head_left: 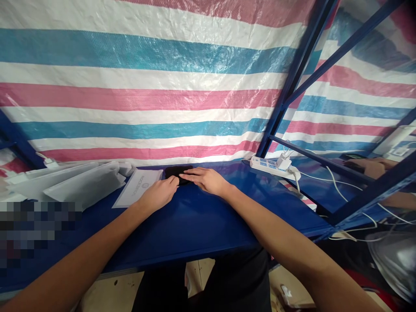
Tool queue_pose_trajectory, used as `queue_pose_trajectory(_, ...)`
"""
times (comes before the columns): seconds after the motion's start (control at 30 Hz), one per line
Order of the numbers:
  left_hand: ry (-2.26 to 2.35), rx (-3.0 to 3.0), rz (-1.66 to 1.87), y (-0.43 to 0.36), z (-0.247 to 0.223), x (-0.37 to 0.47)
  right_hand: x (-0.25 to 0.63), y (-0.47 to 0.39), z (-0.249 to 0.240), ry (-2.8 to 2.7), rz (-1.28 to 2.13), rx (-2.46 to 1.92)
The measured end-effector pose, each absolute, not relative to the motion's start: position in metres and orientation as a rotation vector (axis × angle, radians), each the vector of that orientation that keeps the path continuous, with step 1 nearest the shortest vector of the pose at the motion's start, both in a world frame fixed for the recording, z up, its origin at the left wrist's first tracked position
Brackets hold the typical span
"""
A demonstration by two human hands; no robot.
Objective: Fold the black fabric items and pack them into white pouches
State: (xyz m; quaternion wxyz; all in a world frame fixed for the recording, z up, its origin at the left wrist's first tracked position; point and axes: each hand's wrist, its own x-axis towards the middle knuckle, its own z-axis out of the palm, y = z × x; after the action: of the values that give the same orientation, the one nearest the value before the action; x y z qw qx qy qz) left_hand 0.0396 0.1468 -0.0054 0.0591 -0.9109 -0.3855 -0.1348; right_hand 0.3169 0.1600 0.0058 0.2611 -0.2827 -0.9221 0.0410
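A small flat black item [178, 170], perhaps folded cloth, lies on the blue tabletop [201, 225] near its back edge. My left hand [160, 193] is closed at the item's near left side, its fingertips curled together against it. From the other side my right hand [209, 180] reaches over, fingers stretched out and resting on the black item's right part. Both hands cover some of it, so its exact kind is hidden. Just left of my left hand is a flat clear-and-white printed bag [138, 187], partly behind my wrist.
Several white plastic bags [87, 184] are piled at the left. A white power strip [273, 167] with plugs and cables sits at the back right beside a blue metal frame [286, 99]. Past the frame, another person's hands [368, 167] show. A striped tarp [146, 99] hangs behind.
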Motion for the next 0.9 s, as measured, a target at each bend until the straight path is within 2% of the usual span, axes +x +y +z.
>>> queue_pose_trajectory(0.17, -1.331, -2.866, -0.570, 0.155, -0.001, 0.033, 0.314, 0.165, -0.001, -2.571, 0.024, -0.732)
queue_pose_trajectory(0.33, -1.286, -2.867, -0.671, 0.153, -0.006, 0.032, 0.307, 0.173, -0.008, -2.513, 0.002, -0.670)
queue_pose_trajectory(0.53, -1.209, -2.846, -0.671, 0.141, -0.007, 0.032, 0.307, 0.172, -0.004, -2.535, 0.076, -0.658)
queue_pose_trajectory(0.63, -1.281, -2.896, -0.778, 0.144, -0.003, 0.029, 0.308, 0.167, 0.001, -2.518, 0.136, -0.697)
queue_pose_trajectory(0.77, -1.484, -2.915, -0.954, 0.147, 0.005, 0.026, 0.307, 0.163, 0.003, -2.382, 0.338, -0.831)
queue_pose_trajectory(0.9, -1.784, -2.874, -0.997, 0.147, 0.009, 0.028, 0.305, 0.172, -0.003, -2.164, 0.769, -0.886)
